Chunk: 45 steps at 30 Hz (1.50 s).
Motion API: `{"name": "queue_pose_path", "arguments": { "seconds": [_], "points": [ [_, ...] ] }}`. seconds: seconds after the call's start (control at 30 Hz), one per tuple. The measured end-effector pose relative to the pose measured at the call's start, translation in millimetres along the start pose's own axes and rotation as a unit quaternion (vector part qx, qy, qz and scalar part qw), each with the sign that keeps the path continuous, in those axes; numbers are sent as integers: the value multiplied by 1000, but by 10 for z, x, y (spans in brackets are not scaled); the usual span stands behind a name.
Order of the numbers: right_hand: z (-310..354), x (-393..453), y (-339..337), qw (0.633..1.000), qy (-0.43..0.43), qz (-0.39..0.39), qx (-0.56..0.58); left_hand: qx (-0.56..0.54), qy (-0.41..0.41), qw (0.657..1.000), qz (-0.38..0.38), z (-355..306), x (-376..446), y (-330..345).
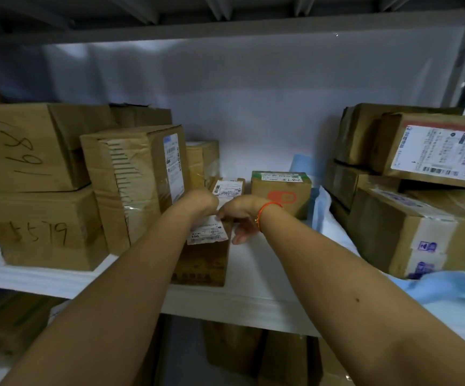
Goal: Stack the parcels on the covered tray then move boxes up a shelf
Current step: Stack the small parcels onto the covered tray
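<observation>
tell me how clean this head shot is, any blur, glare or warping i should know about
Head view: the shelf edge bows from wide-angle distortion; the left box marked 5579 is smeared by blur, with a green flare beside it; the back panel shows soft glare; under the shelf is dark; the small parcel between both hands stays fairly sharp.

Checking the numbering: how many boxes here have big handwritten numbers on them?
2, both at far left: the upper box stacked on the lower box. Other boxes' hidden faces may carry more.
</observation>
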State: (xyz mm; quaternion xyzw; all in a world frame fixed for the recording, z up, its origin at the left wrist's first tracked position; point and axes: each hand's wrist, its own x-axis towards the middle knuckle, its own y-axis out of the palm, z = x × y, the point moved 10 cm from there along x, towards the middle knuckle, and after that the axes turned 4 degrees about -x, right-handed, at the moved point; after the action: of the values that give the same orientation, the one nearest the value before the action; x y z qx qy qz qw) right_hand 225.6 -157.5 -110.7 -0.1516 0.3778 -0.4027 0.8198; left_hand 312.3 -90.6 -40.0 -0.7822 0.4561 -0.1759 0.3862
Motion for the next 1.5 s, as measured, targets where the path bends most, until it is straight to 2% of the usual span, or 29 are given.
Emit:
{"name": "queue_pose_path", "arguments": {
  "seconds": [0.1,0.2,0.3,0.37,0.5,0.57,0.63,0.73,0.8,0.9,1.03,1.13,1.2,1.27,1.4,1.5],
  "points": [
    [-13,-69,112,1000,8,19,21,-16,-6,1000,5,33,-42,23],
    [-41,-208,35,998,-14,-10,55,-41,-6,999,-16,57,-74,-22],
    [-107,-350,49,996,-11,-2,87,-77,-14,996,-31,71,-142,-59],
    [-60,-432,-56,992,-41,-47,108,-72,-14,997,-24,42,-166,-42],
    [71,-725,-320,968,-130,-118,182,-72,54,996,-12,-247,-305,-75],
    [74,-879,-551,944,-164,-175,228,-64,61,995,-40,-381,-379,-171],
    [52,-1095,-842,920,-185,-260,226,-112,82,987,-82,-551,-425,-308],
    [-56,-1510,-1247,878,-200,-373,223,-142,134,977,-84,-848,-573,-326],
    [-215,-1729,-1481,843,-197,-422,269,-140,164,974,-72,-1059,-681,-282],
    [-474,-2005,-1720,779,-219,-472,350,-125,181,974,-55,-1312,-800,-185],
    [-764,-2415,-1963,715,-244,-549,357,-145,193,969,-59,-1542,-969,-46],
    [-958,-2688,-2104,687,-243,-589,349,-254,198,945,-59,-1678,-1086,-2],
    [-1076,-2839,-2180,670,-244,-608,349,-363,195,911,-31,-1765,-1100,65],
    [-1231,-2964,-2251,652,-235,-628,354,-424,207,882,-13,-1885,-1158,136],
    [-1664,-3112,-2412,624,-171,-678,349,-438,223,871,14,-2097,-1254,345],
    [-2005,-3192,-2488,601,-110,-706,357,-427,224,873,68,-2221,-1269,623]
  ]
}}
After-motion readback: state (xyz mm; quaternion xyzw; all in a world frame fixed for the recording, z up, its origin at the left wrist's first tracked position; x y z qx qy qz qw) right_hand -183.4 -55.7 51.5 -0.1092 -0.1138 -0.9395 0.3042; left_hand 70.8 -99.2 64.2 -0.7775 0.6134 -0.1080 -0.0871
